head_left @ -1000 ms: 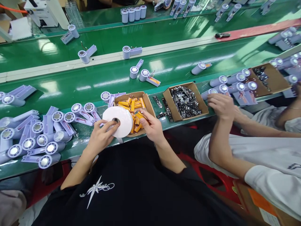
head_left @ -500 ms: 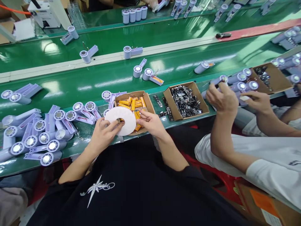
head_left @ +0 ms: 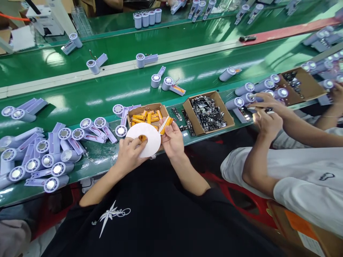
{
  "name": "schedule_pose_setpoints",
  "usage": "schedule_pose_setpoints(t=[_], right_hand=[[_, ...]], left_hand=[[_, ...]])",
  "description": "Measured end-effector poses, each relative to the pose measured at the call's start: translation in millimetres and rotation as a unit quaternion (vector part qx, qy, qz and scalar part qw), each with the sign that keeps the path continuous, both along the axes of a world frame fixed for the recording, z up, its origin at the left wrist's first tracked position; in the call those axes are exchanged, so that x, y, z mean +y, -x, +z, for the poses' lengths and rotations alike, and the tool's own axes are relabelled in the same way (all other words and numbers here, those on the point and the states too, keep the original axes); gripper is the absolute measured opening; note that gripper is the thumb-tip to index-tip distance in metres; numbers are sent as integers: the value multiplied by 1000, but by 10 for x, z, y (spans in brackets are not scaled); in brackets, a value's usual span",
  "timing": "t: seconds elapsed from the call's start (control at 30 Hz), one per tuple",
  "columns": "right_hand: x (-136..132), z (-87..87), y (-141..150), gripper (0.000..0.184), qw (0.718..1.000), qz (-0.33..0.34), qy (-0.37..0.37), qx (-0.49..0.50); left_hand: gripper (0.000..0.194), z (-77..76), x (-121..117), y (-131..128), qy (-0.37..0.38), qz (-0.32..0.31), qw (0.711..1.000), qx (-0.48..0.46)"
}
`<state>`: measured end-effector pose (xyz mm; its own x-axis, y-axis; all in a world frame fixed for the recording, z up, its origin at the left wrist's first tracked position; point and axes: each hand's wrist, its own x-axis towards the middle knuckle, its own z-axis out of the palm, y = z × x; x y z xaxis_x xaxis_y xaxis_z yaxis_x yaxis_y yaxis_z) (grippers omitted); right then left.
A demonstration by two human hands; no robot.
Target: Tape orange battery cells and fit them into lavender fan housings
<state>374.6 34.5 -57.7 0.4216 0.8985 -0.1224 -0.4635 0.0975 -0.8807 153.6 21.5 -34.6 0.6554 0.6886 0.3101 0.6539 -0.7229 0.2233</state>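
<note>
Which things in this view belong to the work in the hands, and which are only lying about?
In use:
white roll, in left hand
orange cell, in right hand
box of orange cells, probably

Apparently lying about:
box of circuit boards
lilac housings

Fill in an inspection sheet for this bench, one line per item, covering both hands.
Surface: green bench, glossy, with bright reflections.
Job's things: white roll and orange cell, both in hand; more orange cells in the near carton.
Clutter: lilac housings crowded at the left; loose circuit strips between the near carton and the parts carton.
Left hand: holds the white roll, fingers at its centre hole.
Right hand: holds the orange cell, a white strip against it.
Cables: orange cable at the upper left; thin wires in some housings.
Surroundings: co-worker's hands at the right, beside more housings; white machine across the green belts.
</note>
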Motion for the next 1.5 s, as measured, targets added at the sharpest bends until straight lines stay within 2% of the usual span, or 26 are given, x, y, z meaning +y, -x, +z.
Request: schedule_pose_setpoints(t=[0.07,0.13,0.17,0.23,0.3,0.33,0.43,0.5,0.6,0.67,0.7,0.8,0.87,0.97,1.2,1.33,1.43,1.5], right_hand=[[65,45,-295,50,999,-28,-27,0],[112,76,-518,47,994,-80,-69,-3],[118,78,-571,48,993,-87,-83,-5],[67,51,-546,54,994,-53,-91,-26],[-71,-4,-395,54,991,9,-98,-90],[-162,-34,-304,49,983,41,-111,-139],[-421,-90,-83,32,928,129,-169,-305],[-518,-95,-21,44,881,178,-188,-397],[-528,-88,-25,69,814,229,-173,-504],[-487,-85,-48,74,784,245,-177,-542],[-467,-82,-59,75,778,243,-185,-549],[-431,-66,-79,73,783,224,-199,-545],[-427,-54,-80,68,785,226,-202,-540],[-430,-48,-73,61,780,253,-216,-529],[-445,-44,-81,58,757,320,-198,-534],[-453,-1,-91,63,766,363,-162,-505],[-430,61,-88,63,784,376,-132,-476],[-412,114,-74,50,785,395,-129,-460]], left_hand=[[57,81,32,75,40,-95,994,23],[61,139,122,115,80,-155,983,48],[64,157,190,118,96,-164,980,59],[71,177,344,108,116,-156,979,62],[73,193,459,92,125,-141,982,10],[72,200,482,83,121,-129,984,-38],[69,214,424,32,85,-112,976,-169],[58,203,343,-28,57,-135,971,-190],[30,172,282,-113,12,-167,967,-193],[24,169,294,-126,5,-184,960,-209],[24,177,307,-117,13,-196,957,-215],[29,217,340,-60,51,-225,949,-215],[28,233,347,-24,56,-221,949,-216],[23,240,360,12,61,-212,952,-211],[9,310,434,58,114,-265,936,-204],[12,280,440,60,133,-244,928,-247],[7,238,417,54,89,-189,933,-294],[5,231,381,33,27,-183,936,-299]])
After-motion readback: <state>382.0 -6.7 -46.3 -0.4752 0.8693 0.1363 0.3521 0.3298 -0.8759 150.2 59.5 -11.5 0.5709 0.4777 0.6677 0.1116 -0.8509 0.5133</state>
